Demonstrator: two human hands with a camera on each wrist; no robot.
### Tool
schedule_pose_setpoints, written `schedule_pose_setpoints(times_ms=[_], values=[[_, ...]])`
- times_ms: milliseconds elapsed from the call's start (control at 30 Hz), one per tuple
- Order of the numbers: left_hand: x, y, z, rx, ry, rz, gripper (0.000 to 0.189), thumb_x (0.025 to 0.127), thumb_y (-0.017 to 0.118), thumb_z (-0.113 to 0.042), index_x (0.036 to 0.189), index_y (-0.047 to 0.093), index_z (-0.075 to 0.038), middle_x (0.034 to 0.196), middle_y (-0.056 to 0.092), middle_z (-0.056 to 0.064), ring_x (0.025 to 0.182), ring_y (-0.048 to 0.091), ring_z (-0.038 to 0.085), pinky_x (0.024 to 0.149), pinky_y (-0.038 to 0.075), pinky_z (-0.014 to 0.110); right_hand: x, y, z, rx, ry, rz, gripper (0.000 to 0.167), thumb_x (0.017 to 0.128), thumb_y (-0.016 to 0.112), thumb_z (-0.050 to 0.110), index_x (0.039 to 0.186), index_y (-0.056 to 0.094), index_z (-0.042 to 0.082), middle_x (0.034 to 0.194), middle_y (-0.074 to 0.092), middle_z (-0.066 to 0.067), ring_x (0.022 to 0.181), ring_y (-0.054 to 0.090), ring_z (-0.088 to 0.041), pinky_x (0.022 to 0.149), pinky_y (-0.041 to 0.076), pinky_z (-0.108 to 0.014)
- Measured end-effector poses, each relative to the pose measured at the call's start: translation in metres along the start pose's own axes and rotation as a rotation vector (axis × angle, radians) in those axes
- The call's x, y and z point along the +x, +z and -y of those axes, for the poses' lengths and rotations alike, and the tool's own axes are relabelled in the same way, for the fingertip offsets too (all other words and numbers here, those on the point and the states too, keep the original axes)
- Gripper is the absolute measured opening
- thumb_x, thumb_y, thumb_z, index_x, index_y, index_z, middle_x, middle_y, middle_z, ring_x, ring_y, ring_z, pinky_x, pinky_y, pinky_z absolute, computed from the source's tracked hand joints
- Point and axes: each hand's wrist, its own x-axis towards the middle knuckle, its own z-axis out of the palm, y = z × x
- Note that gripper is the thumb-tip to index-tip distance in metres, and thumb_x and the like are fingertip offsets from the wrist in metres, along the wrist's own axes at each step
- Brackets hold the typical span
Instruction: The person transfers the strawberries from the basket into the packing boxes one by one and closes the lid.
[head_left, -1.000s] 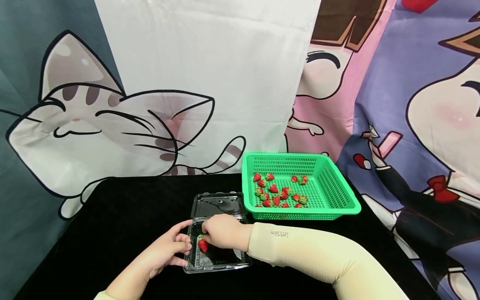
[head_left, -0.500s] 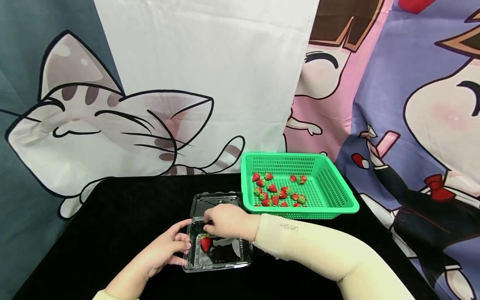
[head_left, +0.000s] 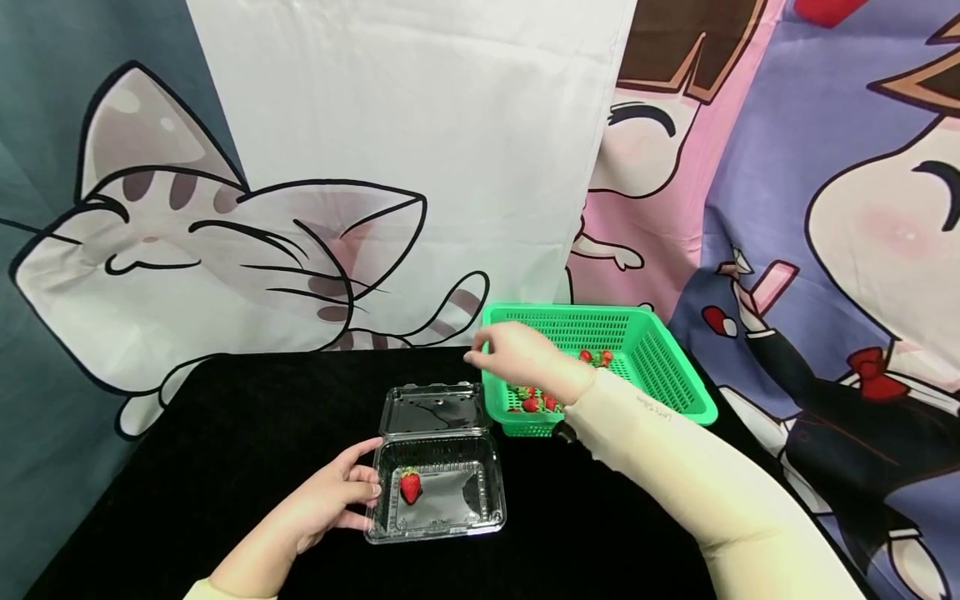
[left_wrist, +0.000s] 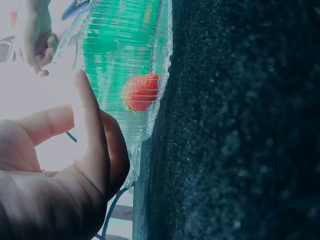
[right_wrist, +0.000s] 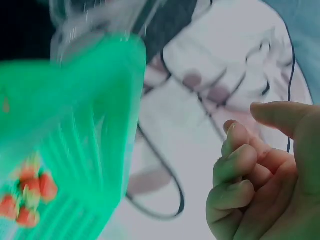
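Note:
A clear plastic clamshell box lies with its lid folded back on the black cloth. One strawberry sits inside, near the box's left wall; in the left wrist view the strawberry shows through the ribbed side. My left hand rests against the left side of the box, its fingers spread along the rim. Over the left part of the green basket hovers my right hand, holding nothing. In the right wrist view the right hand has loosely bent fingers and a thumb apart from them.
Several strawberries lie in the basket, some hidden behind my right hand and sleeve. The basket stands close behind and right of the box. A printed curtain hangs behind the cloth-covered table.
My right hand has left the box and moved up and right to over the basket. The strawberry stays in the box. My left hand has kept its place at the box's side.

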Motion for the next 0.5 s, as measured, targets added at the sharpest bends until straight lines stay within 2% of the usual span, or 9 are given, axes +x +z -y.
schedule_pose_setpoints(times_ms=[200,367,433,500], values=[[0.000,-0.002,0.000,-0.005,-0.005,-0.008,0.083,0.085,0.060,0.001,0.156,0.017,-0.008,0.105,0.051,0.013,0.088,0.055,0.021,0.067,0.060,0.041,0.010,-0.021,-0.042,0.038,0.135,0.013,0.029,0.098,0.057,0.039,0.107,0.069,0.014,0.092,0.069,-0.003,0.065,0.061,-0.014,0.075,0.051,-0.038],[0.001,-0.003,0.002,-0.009,-0.005,-0.010,0.083,0.085,0.060,0.001,0.156,0.017,-0.008,0.105,0.051,0.012,0.088,0.055,0.021,0.067,0.060,0.043,0.019,-0.028,-0.078,0.008,0.208,0.024,0.036,0.098,0.056,0.040,0.115,0.067,0.010,0.114,0.067,-0.008,0.089,0.063,-0.022,0.083,0.050,-0.043],[0.001,-0.003,0.002,-0.012,-0.007,-0.007,0.083,0.085,0.060,0.001,0.156,0.017,-0.008,0.105,0.051,0.012,0.088,0.055,0.021,0.067,0.060,0.043,0.022,-0.030,-0.092,-0.005,0.238,0.021,0.036,0.098,0.056,0.039,0.114,0.067,0.009,0.112,0.066,-0.008,0.092,0.059,-0.024,0.082,0.049,-0.043],[0.002,-0.002,0.002,-0.014,-0.008,-0.004,0.083,0.085,0.060,0.001,0.156,0.017,-0.008,0.105,0.050,0.012,0.088,0.055,0.021,0.067,0.060,0.044,0.025,-0.032,-0.106,-0.010,0.273,0.022,0.035,0.099,0.055,0.039,0.108,0.067,0.008,0.100,0.064,-0.007,0.085,0.056,-0.024,0.076,0.046,-0.041]])
